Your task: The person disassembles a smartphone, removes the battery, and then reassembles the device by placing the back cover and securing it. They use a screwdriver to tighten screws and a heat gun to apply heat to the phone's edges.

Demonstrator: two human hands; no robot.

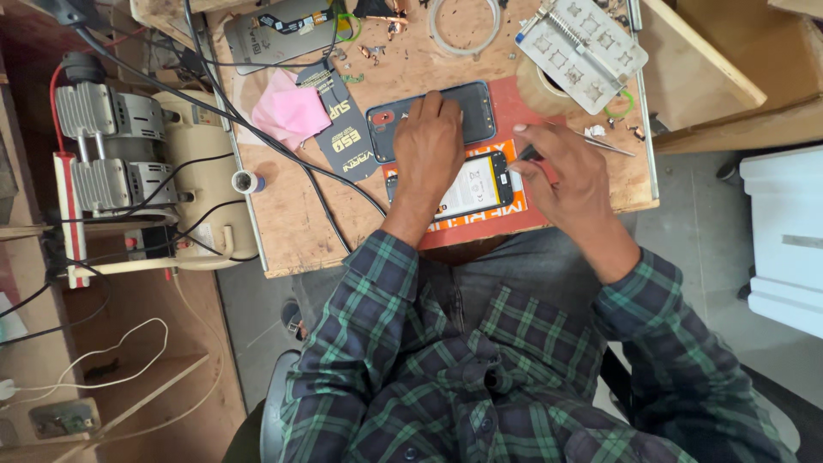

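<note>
The left hand lies palm down, fingers loosely spread and gripping nothing, across two opened phones on the bench. Its fingertips rest on the dark phone back cover that lies farther from the person, while its palm covers part of the opened phone with the white battery just beneath it. Both phones sit on a red work mat that reaches the near edge of the bench.

The right hand, just to the right of the left one, is closed around a pair of slim metal tweezers, whose free end points away to the right. The hand sits at the right end of the phone with the battery; whether the tool tip touches the phone is hidden by the fingers.

Beyond the right hand lie a roll of brown tape and a grey metal fixture plate with square cutouts. Left of the left hand are a black printed strip and a pink cloth, with black cables running across. Farther left, past the bench edge, stands a cream-coloured air compressor.
</note>
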